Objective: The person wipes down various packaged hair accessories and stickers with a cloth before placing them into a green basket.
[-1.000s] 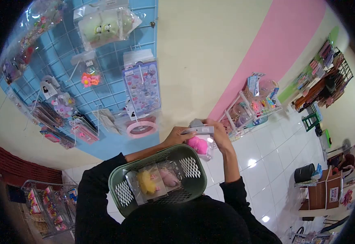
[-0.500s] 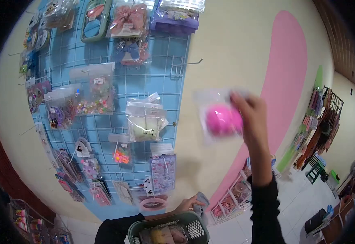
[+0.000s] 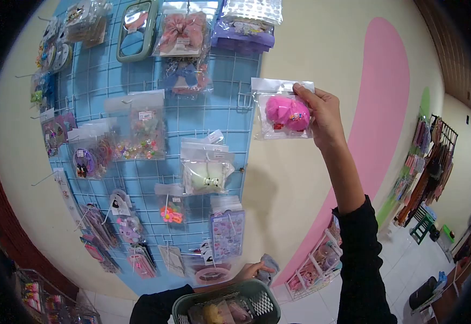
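Observation:
My right hand [image 3: 326, 116] is raised beside the wire grid, pinching the top right of a clear packet [image 3: 262, 129]. Inside is a bright pink fabric hair bow [image 3: 285, 112] with small coloured decorations. Low in the view, my left hand [image 3: 251, 271] has its fingers closed on a crumpled grey cloth [image 3: 269, 268]. My left forearm passes behind the rim of a dark green plastic basket [image 3: 184, 306], which contains packaged items, one yellowish. Whether the basket hangs on that arm is hidden.
A white wire grid [image 3: 100, 65] on a blue panel carries packaged accessories on hooks. A packet with a pale green item [image 3: 204, 175] hangs near its right edge. A white rack [image 3: 316, 264] stands low at the right; another rack [image 3: 52, 297] stands lower left.
My right hand has risen with the pink bow's packet, which has turned and now hangs flatter towards me, nearer the grid's edge. My left hand still grips the grey cloth.

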{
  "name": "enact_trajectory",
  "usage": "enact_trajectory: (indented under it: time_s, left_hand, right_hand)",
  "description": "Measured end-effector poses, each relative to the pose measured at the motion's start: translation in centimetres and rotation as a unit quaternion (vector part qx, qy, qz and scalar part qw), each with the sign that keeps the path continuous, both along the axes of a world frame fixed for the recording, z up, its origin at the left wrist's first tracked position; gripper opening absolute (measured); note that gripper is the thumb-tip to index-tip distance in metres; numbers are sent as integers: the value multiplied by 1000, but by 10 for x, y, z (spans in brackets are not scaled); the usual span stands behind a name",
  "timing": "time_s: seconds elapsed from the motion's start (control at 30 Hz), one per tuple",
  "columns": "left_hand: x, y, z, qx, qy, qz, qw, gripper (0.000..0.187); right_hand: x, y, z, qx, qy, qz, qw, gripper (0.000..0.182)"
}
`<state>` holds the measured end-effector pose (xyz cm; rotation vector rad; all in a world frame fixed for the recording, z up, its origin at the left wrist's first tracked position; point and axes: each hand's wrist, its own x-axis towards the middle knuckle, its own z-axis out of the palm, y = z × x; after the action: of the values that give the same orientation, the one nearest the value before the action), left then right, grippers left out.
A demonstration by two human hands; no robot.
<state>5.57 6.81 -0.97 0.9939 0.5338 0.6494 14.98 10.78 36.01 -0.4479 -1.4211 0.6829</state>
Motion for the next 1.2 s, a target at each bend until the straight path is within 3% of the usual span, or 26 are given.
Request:
enact_trajectory:
  time_s: [0.2, 0.33, 0.43, 0.5, 0.57, 0.6, 0.63, 0.67, 0.7, 0.73, 0.77, 0.8, 0.83, 0.87, 0.9, 0.93, 0.97, 1.0, 1.03, 1.13, 1.2]
  left_hand:
    - [-7, -12, 21, -14, -25, -5, 1000, 40]
    - [-5, -11, 9, -24, -14, 21, 999, 38]
    - [-12, -10, 1, 86, -18, 44, 995, 36]
    - [-21, -8, 4, -3, -41, -60, 997, 29]
    - [-13, 3, -37, 250, 33, 66, 965, 29]
    - [-15, -1, -38, 292, 57, 90, 950, 28]
    - [-19, -4, -27, 317, 82, 96, 940, 26]
    - [-25, -6, -19, 343, 106, 106, 927, 25]
    - [-25, -9, -14, 374, 125, 120, 911, 23]
    - [-29, -11, -9, 393, 132, 138, 900, 22]
    - [-34, -25, 0, 486, 121, 222, 837, 23]
    - [-39, -38, 10, 563, 125, 317, 753, 26]
    - [-36, -27, -3, 546, 89, 242, 797, 21]
    - [-34, -16, -16, 518, 59, 168, 836, 28]
    - [-29, -21, -17, 614, 131, 279, 726, 24]
    - [-26, -19, -12, 612, 133, 273, 730, 24]
    - [-20, -13, -3, 413, 94, 191, 885, 22]
    - [-15, -10, -1, 186, 52, 96, 976, 20]
    - [-10, -7, -3, 187, 53, 90, 977, 20]
    - [-8, -9, -7, 170, 33, 103, 980, 21]
    - [-11, -9, -7, 156, 55, 80, 983, 21]
  right_hand:
    - [-14, 43, -1, -30, -45, -20, 998, 17]
    - [-37, 91, -16, -22, -38, -33, 999, 17]
    - [-47, 121, -25, -41, -15, -39, 998, 15]
    - [-48, 128, -31, -65, -59, -103, 991, 19]
    - [-30, 152, -34, 72, -154, -257, 951, 25]
    - [-10, 170, -44, 182, -162, -270, 932, 27]
    - [-4, 135, -49, 145, -140, -222, 954, 32]
    - [2, 123, -60, 207, -97, -285, 931, 34]
    - [-25, 52, -77, 154, -50, -259, 952, 36]
    - [-33, 15, -106, 158, -113, -202, 960, 35]
    - [-37, -18, -131, 171, -160, -143, 962, 33]
    - [-41, -53, -161, 68, -237, -62, 967, 31]
    - [-38, -81, -195, 69, -378, 64, 921, 31]
    - [-42, -108, -207, 91, -533, 144, 829, 34]
    - [-53, -120, -226, 98, -546, 246, 795, 36]
    - [-57, -129, -254, 17, -551, 296, 780, 39]
    - [-56, -130, -271, 10, -546, 293, 785, 39]
    - [-58, -132, -283, 23, -593, 272, 757, 44]
    - [-58, -133, -289, 36, -639, 250, 726, 51]
    - [-57, -143, -290, 88, -663, 166, 725, 63]
    - [-60, -149, -288, 66, -679, 167, 712, 59]
